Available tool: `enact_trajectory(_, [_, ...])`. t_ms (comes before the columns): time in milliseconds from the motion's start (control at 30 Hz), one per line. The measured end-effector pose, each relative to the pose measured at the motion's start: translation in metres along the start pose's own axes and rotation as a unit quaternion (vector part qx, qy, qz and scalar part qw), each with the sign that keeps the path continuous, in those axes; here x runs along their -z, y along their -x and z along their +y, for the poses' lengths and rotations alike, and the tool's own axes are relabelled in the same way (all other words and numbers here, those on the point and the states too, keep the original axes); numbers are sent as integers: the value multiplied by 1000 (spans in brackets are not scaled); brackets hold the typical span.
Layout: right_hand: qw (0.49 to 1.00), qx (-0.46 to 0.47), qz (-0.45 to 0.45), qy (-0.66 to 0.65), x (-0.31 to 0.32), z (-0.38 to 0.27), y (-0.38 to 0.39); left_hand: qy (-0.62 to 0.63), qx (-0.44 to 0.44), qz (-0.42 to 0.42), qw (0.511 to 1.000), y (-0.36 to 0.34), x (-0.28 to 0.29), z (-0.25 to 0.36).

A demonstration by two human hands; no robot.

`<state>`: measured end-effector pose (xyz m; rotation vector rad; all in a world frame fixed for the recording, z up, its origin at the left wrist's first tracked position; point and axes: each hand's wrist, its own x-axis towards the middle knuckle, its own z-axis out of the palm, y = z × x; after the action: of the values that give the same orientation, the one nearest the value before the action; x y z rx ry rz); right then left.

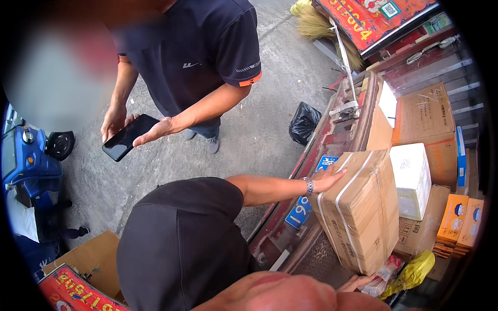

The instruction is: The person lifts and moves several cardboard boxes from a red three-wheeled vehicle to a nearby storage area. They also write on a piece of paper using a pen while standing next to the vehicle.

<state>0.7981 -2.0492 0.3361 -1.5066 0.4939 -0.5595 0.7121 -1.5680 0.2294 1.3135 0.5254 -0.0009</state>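
Bare skin of the right arm (290, 296) lies nearest the camera, below and to the left of the strapped box (357, 212). Use the strapped box as reference. It stands tilted at the vehicle side (340, 136); whether its underside is fully supported cannot be told.

Hand state: the left hand (329, 180) is laid flat on the box's upper left edge, fingers extended, not wrapped around it. The right hand (357, 283) is at the box's lower end, mostly hidden; its grip cannot be determined.

Hazards, as judged:
1. Slip. A flat palm on smooth cardboard gives little hold; should the lower support fail, the box could slide or tip leftward over the vehicle side.
2. Crushing. The white box (412, 180) is close to the right of the strapped box; a rightward tilt could dent it. The orange packets (452, 220), farther right, are less exposed.
3. Snagging. The yellow bag (415, 272), near the box's lower right, could catch beneath a shifted corner.
4. Obstruction. A co-worker (194, 57) holding a phone (130, 137) stands well to the box's left; a step closer would narrow the clearance there.
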Motion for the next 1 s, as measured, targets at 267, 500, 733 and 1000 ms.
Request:
enact_trajectory(267, [998,27,-10,-63,64,-36,145,317,-85,-49,943,182,85,-61])
enact_trajectory(500, [993,35,-74,-87,127,-42,264,349,-67,-32,934,326,169,-104])
enact_trajectory(733, [989,57,-110,-76,138,-57,360,411,-27,-36,911,392,239,-254])
enact_trajectory(1000, [981,162,-14,-108,181,-152,364,429,-30,-152,890,368,153,-145])
